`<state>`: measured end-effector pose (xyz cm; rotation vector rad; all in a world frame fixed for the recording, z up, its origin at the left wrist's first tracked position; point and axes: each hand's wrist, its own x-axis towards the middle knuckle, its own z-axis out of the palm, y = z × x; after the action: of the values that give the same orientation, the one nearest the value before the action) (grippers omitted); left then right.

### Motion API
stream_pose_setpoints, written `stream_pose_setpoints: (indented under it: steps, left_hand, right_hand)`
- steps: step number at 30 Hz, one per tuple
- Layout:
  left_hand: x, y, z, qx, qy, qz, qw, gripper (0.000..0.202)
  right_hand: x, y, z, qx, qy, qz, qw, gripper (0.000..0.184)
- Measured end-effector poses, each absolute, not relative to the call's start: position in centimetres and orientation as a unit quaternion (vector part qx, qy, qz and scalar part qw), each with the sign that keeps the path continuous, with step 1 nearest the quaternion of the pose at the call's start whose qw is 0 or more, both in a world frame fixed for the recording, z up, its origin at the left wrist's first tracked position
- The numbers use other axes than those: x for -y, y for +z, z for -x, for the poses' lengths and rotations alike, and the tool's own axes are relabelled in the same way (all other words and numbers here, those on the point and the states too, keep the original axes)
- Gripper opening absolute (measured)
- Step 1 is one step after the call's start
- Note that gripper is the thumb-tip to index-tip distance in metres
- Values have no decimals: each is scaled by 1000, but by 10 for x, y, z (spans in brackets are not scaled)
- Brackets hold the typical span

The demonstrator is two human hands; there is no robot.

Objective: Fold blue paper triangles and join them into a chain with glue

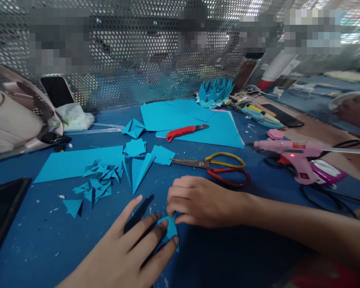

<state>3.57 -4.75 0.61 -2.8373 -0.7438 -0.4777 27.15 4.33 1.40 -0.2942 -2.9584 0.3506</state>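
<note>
A small piece of blue paper (pixel 171 229) lies on the blue tabletop under both hands, partly hidden by fingers. My left hand (pixel 133 250) is spread over it, with several fingertips resting on its surface. My right hand (pixel 202 202) has its fingers curled, pinching the upper right edge of the same paper. Beyond the right hand lie scissors (pixel 204 164) with one yellow and one red handle. Folded blue paper pieces (pixel 94 191) are grouped to the left, near a larger pointed folded piece (pixel 135 172).
Blue paper sheets (pixel 216 132) lie farther back, bearing a red-handled cutter (pixel 183 131). Behind them stands a spiky blue paper flower (pixel 215 94). A pink glue gun (pixel 297 154) with a cord is at right. At left are a bag (pixel 12 120) and a dark flat device (pixel 6 212).
</note>
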Motion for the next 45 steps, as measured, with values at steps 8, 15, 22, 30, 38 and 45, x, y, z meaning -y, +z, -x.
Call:
stream_pose_setpoints:
  steps: [8,15,22,30,38,45]
  left_hand:
    - [47,4,-35,253,-160,950,87,29]
    - [46,1,-36,255,-180,946,87,26]
    - [50,-2,-35,263,-184,944,80,27]
    - [48,-4,-36,269,-196,940,79,24]
    - [47,0,-38,264,-200,941,71,24]
    - [47,-1,-36,264,-190,943,70,26]
  right_hand:
    - [-46,8,-272,973,179,119,79,23]
    - [-45,3,-277,971,184,98,116,26]
    - [-43,2,-279,974,160,96,130,17]
    - [-44,2,-278,971,172,95,139,22]
    - [-44,4,-278,971,172,87,143,21]
    - [-45,4,-278,972,168,87,138,20]
